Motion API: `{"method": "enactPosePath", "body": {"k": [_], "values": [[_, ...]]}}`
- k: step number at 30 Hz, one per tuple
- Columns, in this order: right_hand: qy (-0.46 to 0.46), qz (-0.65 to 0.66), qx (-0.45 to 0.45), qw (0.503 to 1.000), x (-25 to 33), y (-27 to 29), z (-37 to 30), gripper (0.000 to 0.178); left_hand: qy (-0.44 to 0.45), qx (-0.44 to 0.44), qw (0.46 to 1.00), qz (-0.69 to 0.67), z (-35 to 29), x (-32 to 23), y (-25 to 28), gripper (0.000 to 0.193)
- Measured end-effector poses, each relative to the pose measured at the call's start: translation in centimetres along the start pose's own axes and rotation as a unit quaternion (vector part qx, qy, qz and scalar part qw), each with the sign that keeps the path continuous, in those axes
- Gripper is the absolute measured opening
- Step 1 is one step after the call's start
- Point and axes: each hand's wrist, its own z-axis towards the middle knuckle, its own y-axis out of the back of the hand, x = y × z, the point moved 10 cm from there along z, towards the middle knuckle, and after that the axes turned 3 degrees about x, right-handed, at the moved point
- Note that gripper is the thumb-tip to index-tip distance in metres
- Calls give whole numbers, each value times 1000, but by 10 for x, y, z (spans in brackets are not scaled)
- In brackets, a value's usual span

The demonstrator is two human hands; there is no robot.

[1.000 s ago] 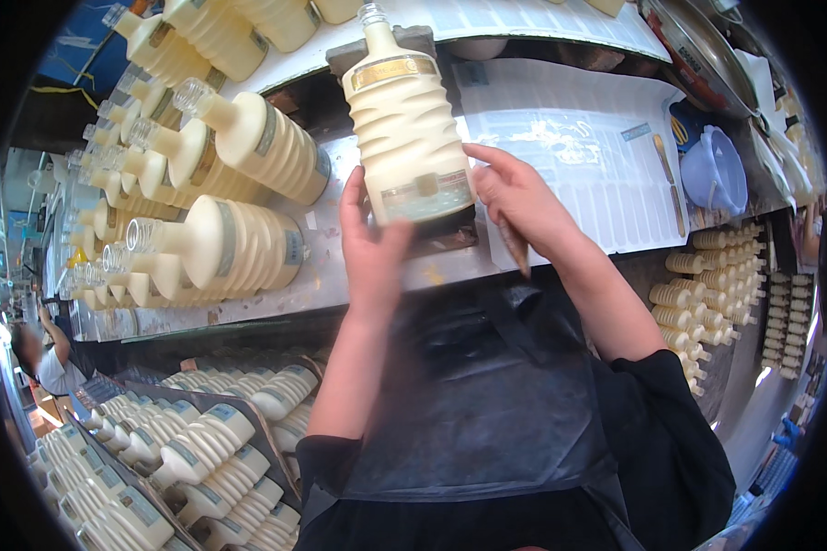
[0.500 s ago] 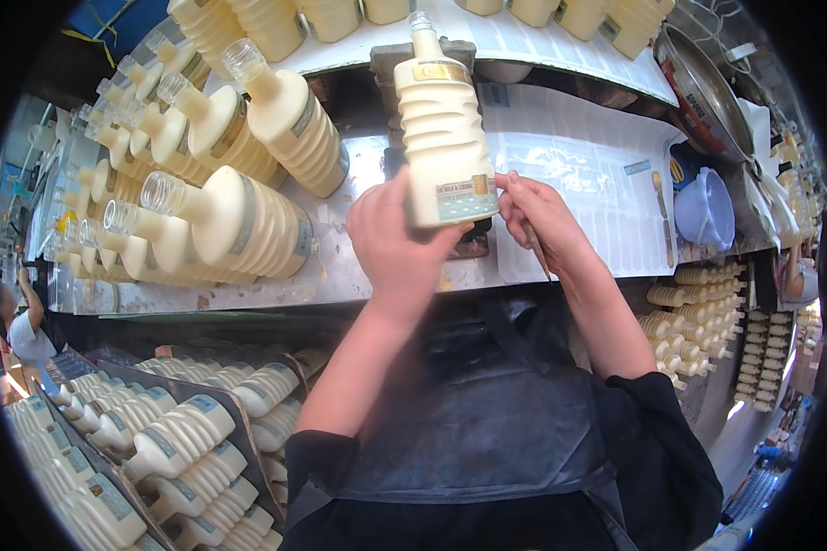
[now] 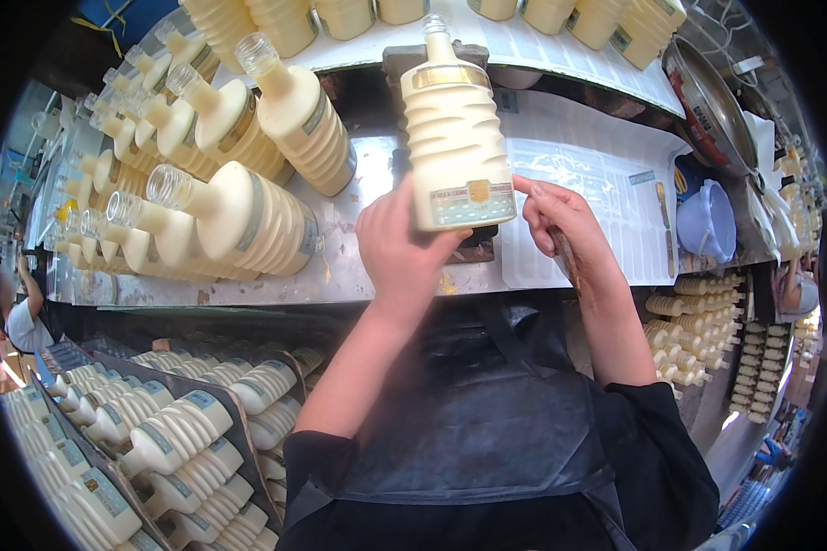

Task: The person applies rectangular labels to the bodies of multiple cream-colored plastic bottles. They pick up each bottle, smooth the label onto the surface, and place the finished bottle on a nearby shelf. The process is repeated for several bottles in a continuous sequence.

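My left hand (image 3: 393, 241) grips the lower end of a cream-coloured bottle (image 3: 456, 133) with wavy ribs and a clear threaded neck. The bottle lies tilted, its neck pointing away from me, above a dark block on the bench. A gold band crosses its shoulder, and a pale green label (image 3: 471, 200) with a gold emblem sits near its base. My right hand (image 3: 570, 220) is curled around a thin brownish tool (image 3: 565, 255), whose kind I cannot make out. Its index finger reaches out to the label's right edge, at or very near the bottle.
Several similar bottles (image 3: 257, 225) crowd the metal bench (image 3: 349, 275) at left; more stand along the far shelf. At right lie a white ribbed sheet (image 3: 579, 184), a flat narrow tool (image 3: 663, 225) and a lilac bucket (image 3: 706, 220). Crates of bottles (image 3: 179, 427) fill the lower left.
The bottle has turned in my left hand, bringing the label's gold emblem from the right edge toward the middle. My right hand has shifted slightly right, and its tool has swung round.
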Motion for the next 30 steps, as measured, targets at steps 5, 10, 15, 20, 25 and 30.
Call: {"method": "enactPosePath", "body": {"k": [5,10,15,20,25,30], "values": [[-9,27,0,1000,2,-1,-5,45,0,0,1000,-25,-5,9,-9,79],[-16,36,14,999,12,-9,-16,47,79,45,987,-132,-8,30,-15,73],[22,19,45,999,19,-20,-17,46,93,74,948,-295,-9,43,-23,62],[49,-6,44,998,26,-26,-17,45,102,95,935,-327,-11,48,-27,61],[51,-18,36,998,26,-22,-17,44,113,92,940,-309,-11,43,-26,68],[18,13,12,1000,6,-11,-10,44,92,85,974,-187,-9,32,-17,65]]}}
